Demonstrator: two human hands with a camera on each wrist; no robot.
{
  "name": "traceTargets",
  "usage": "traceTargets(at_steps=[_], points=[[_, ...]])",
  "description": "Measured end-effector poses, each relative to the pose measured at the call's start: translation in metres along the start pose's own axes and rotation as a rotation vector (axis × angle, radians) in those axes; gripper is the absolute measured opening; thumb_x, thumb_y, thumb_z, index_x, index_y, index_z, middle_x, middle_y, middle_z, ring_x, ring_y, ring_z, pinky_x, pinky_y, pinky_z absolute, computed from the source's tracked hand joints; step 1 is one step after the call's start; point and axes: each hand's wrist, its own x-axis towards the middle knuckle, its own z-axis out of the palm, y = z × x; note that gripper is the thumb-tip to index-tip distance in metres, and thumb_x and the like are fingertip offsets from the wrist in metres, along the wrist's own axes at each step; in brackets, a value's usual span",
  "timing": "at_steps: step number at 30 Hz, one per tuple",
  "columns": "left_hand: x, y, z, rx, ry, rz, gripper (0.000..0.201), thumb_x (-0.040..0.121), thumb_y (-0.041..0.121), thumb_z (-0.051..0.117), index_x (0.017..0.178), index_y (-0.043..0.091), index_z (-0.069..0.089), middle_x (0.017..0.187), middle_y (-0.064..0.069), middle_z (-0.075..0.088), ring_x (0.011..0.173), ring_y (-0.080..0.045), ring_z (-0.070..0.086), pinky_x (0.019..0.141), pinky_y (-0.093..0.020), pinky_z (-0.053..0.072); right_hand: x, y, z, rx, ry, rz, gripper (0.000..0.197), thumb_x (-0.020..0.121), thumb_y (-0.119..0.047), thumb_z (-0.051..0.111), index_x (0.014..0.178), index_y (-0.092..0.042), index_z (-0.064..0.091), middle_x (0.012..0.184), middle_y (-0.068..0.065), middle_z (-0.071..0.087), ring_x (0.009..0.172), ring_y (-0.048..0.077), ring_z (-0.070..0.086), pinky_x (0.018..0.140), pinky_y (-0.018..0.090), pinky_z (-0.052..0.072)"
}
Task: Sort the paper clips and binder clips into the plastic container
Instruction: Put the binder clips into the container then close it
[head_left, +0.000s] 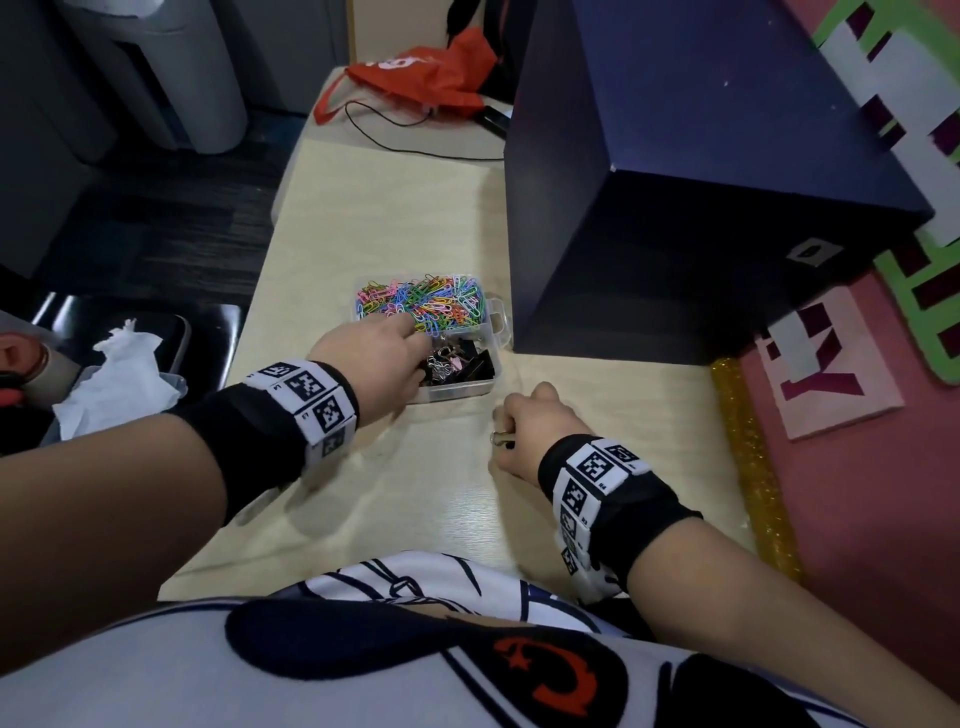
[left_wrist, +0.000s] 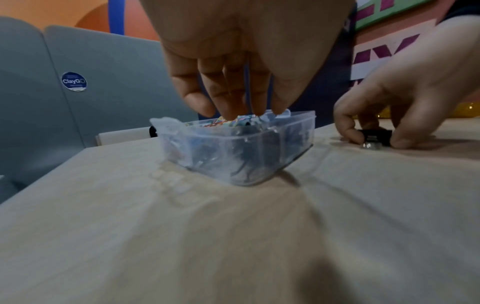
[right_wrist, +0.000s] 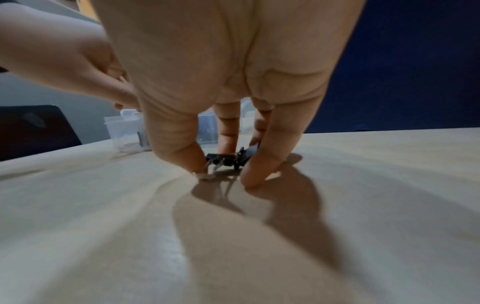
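Left hand (head_left: 376, 353) reaches into clear plastic two-compartment container (head_left: 501, 317) on pale wood table (head_left: 395, 218), fingers over coloured paper clips (head_left: 426, 301); grip unclear. Right hand (head_left: 535, 426) pinches black binder clip (right_wrist: 228, 160) on table just beside container.

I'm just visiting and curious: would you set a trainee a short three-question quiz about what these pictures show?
1. True or false: the coloured paper clips fill the far compartment of the clear plastic container.
2. What does the right hand pinch on the pale wooden table?
A. a black binder clip
B. a pen
C. a coin
3. Fill in: the left hand reaches into the ____.

Key: 1 true. 2 A, the black binder clip. 3 container.
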Motion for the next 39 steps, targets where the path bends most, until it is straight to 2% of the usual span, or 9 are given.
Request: traceTargets(at_steps=[7, 12, 15, 20, 24, 27, 32, 36, 39], points=[[-0.009, 0.012, 0.013, 0.004, -0.016, 0.148, 0.032, 0.095, 0.032, 0.038, 0.097, 0.015, 0.065, 0.098, -0.005, 0.063, 0.098, -0.027, 0.058, 0.081, -0.034, 0.046, 0.007, 0.007, -0.005, 0.134, 0.053, 0.067, 0.026, 0.075, -0.030, 0.070, 0.090, -0.025, 0.049, 0.111, 0.001, 0.037, 0.088, 0.025, 0.056, 0.084, 0.034, 0.051], [-0.007, 0.018, 0.013, -0.029, -0.027, 0.307, 0.033, 0.082, 0.034, 0.040, 0.071, 0.019, 0.067, 0.066, 0.000, 0.060, 0.059, -0.026, 0.061, 0.052, -0.030, 0.051, 0.012, 0.012, -0.022, 0.238, 0.205, 0.088, 0.023, 0.076, -0.029, 0.073, 0.090, -0.021, 0.056, 0.108, 0.000, 0.037, 0.080, 0.018, 0.055, 0.079, 0.026, 0.047], [0.001, 0.007, 0.007, -0.079, 0.078, 0.237, 0.036, 0.081, 0.034, 0.038, 0.078, 0.017, 0.070, 0.073, -0.004, 0.062, 0.064, -0.028, 0.063, 0.053, -0.034, 0.053, 0.014, 0.013, -0.029, 0.243, 0.254, 0.076, 0.011, 0.081, -0.018, 0.066, 0.088, -0.019, 0.058, 0.107, 0.000, 0.037, 0.075, 0.017, 0.051, 0.073, 0.021, 0.039], [0.009, -0.023, 0.000, -0.123, 0.095, -0.077, 0.030, 0.089, 0.030, 0.054, 0.117, 0.023, 0.060, 0.118, -0.006, 0.056, 0.103, -0.031, 0.053, 0.084, -0.043, 0.046, 0.016, 0.015, -0.025, 0.198, 0.228, 0.102, 0.008, 0.086, -0.017, 0.059, 0.091, -0.023, 0.058, 0.114, 0.002, 0.041, 0.092, 0.021, 0.056, 0.082, 0.024, 0.045], [0.016, -0.032, 0.004, -0.070, -0.019, -0.206, 0.040, 0.096, 0.034, 0.042, 0.135, 0.024, 0.045, 0.135, -0.002, 0.048, 0.117, -0.028, 0.050, 0.091, -0.044, 0.042, 0.013, 0.015, -0.016, 0.071, 0.065, 0.157, 0.050, 0.079, -0.039, 0.069, 0.120, -0.024, 0.046, 0.121, 0.004, 0.036, 0.104, 0.029, 0.054, 0.084, 0.033, 0.047], [0.019, -0.031, 0.007, -0.029, -0.042, -0.232, 0.037, 0.099, 0.033, 0.034, 0.132, 0.021, 0.045, 0.127, -0.004, 0.056, 0.109, -0.029, 0.056, 0.087, -0.042, 0.044, 0.010, 0.011, -0.006, 0.059, 0.015, 0.112, 0.060, 0.077, -0.040, 0.072, 0.125, -0.021, 0.040, 0.122, 0.005, 0.029, 0.092, 0.027, 0.057, 0.077, 0.030, 0.048], [0.025, -0.029, 0.007, 0.027, -0.047, -0.270, 0.030, 0.098, 0.030, 0.037, 0.122, 0.019, 0.052, 0.112, -0.005, 0.063, 0.099, -0.030, 0.062, 0.076, -0.036, 0.044, 0.009, 0.016, 0.001, 0.132, 0.115, 0.062, 0.031, 0.087, -0.023, 0.060, 0.117, -0.020, 0.049, 0.120, 0.006, 0.035, 0.082, 0.025, 0.057, 0.077, 0.030, 0.050], [0.028, -0.027, 0.000, 0.050, -0.125, -0.286, 0.017, 0.093, 0.016, 0.046, 0.108, 0.014, 0.054, 0.094, -0.008, 0.064, 0.082, -0.030, 0.059, 0.062, -0.033, 0.042, 0.011, 0.019, -0.005, 0.145, 0.089, 0.121, 0.032, 0.084, -0.021, 0.064, 0.112, -0.018, 0.049, 0.116, 0.006, 0.038, 0.090, 0.028, 0.059, 0.079, 0.031, 0.049], [0.028, -0.026, -0.002, 0.023, -0.157, -0.321, 0.011, 0.090, 0.008, 0.047, 0.097, 0.013, 0.053, 0.071, -0.004, 0.049, 0.070, -0.028, 0.050, 0.060, -0.033, 0.044, 0.012, 0.023, -0.009, 0.147, 0.105, 0.163, 0.037, 0.082, -0.020, 0.066, 0.113, -0.019, 0.046, 0.117, 0.007, 0.040, 0.095, 0.028, 0.057, 0.080, 0.033, 0.049]])
